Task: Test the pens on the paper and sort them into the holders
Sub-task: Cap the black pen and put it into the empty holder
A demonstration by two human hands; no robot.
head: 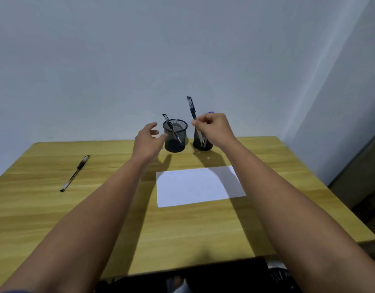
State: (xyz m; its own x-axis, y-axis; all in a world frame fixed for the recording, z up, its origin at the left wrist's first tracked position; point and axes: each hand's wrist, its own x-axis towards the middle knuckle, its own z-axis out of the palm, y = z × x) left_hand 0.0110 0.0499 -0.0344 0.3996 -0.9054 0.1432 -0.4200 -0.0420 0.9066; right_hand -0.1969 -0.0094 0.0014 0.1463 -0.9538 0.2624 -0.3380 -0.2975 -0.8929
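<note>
— Clearly mid-sort: what are the hands doing at the far edge of the tabletop (55, 208)?

— The right hand (214, 129) pinches a dark pen (192, 107) between thumb and fingertips, its lower end inside the right holder (202, 142), cap end tilted up and to the left. The left hand (147, 140) hangs with fingers loosely spread, holding nothing, just beside the left holder (175, 138), a black mesh cup with one pen (168, 122) leaning in it.

— And the rest?

— A sheet of white paper (195, 187) lies nearer the person, right of centre. One more pen (75, 173) rests toward the left edge, well apart from everything, seemingly untested.

— What might go wrong?

— The holders look light and stand close together. A pen dropped at a slant could lever the right holder over, or the wrist might clip its rim when pulling back. The left hand, so near the mesh cup, could nudge it. Something purple (211, 112) shows behind the right hand; what it is cannot be told.
</note>
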